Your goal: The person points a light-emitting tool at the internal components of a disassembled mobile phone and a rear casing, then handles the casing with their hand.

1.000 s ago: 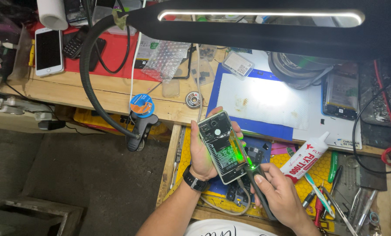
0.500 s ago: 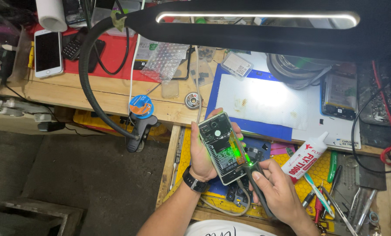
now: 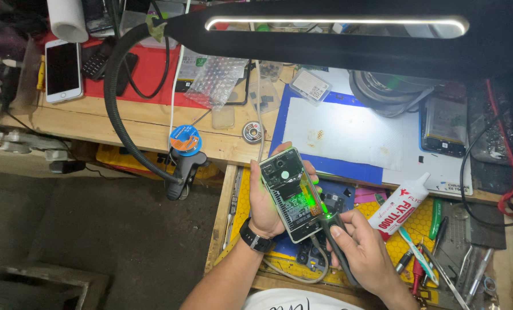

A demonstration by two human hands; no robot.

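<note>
My left hand [image 3: 263,208] grips an opened smartphone [image 3: 288,192] with its back cover off, so the circuit boards and camera modules show. A black watch sits on that wrist. My right hand [image 3: 362,251] holds a dark screwdriver [image 3: 332,235] whose green-lit tip rests on the lower right part of the phone's inside. Both hands hover above an open drawer with a yellow mat [image 3: 408,229].
A black gooseneck lamp [image 3: 337,26] spans the top, clamped [image 3: 179,166] to the wooden bench edge. A blue mat with white cloth [image 3: 342,135], a white glue bottle [image 3: 400,201], tweezers and small tools [image 3: 440,252], a white phone [image 3: 63,69] and a solder spool [image 3: 185,139] lie around.
The phone and both hands stay almost in place. The screwdriver tip has shifted slightly on the phone's lower part.
</note>
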